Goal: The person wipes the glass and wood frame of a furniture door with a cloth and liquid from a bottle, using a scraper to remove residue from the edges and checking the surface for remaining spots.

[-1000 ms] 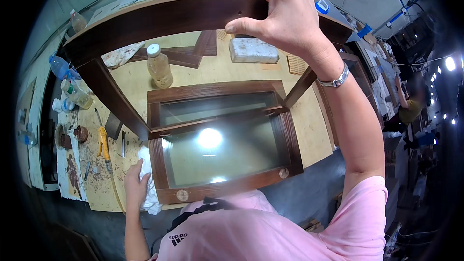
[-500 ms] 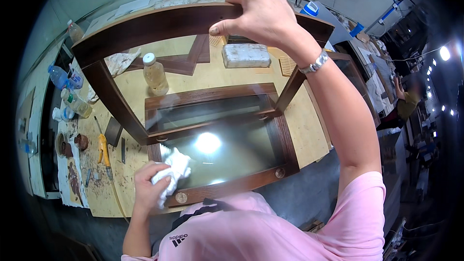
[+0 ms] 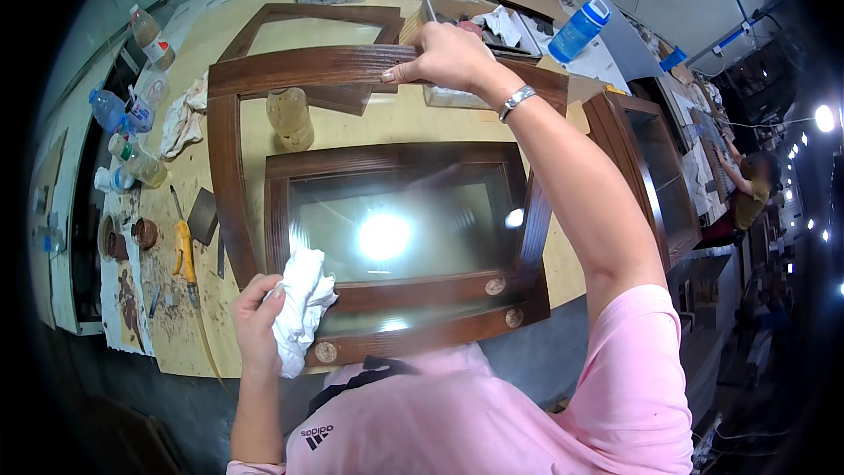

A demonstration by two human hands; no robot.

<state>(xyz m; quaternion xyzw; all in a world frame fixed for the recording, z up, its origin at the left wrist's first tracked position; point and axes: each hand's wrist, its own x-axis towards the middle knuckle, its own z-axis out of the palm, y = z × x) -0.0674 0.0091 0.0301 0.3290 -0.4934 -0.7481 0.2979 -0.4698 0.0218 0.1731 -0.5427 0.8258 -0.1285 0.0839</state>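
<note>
My right hand (image 3: 448,57) is closed over the far rail of a dark brown wooden frame (image 3: 303,72), thumb on the near face. The frame leans up from the bench, its near rail resting over a second framed glass panel (image 3: 422,345) that lies flat beneath. A bright lamp reflection shows on the glass. Whether the held frame has a pane of its own is hard to tell. Bunched in my left hand (image 3: 258,321) is a white cloth (image 3: 303,308), beside the near left corner of the lower panel.
A capped bottle (image 3: 290,121) stands behind the held frame. Left lie a yellow-handled tool (image 3: 185,251), a tin (image 3: 145,233) and several bottles. Another wooden frame (image 3: 264,22) lies at the back; a blue bottle (image 3: 580,31) stands back right. A glazed wooden frame (image 3: 602,136) stands at right.
The held frame has come down and toward me, its near rail now close to the lower panel's front edge. My left hand with the cloth has shifted slightly left, off the glass.
</note>
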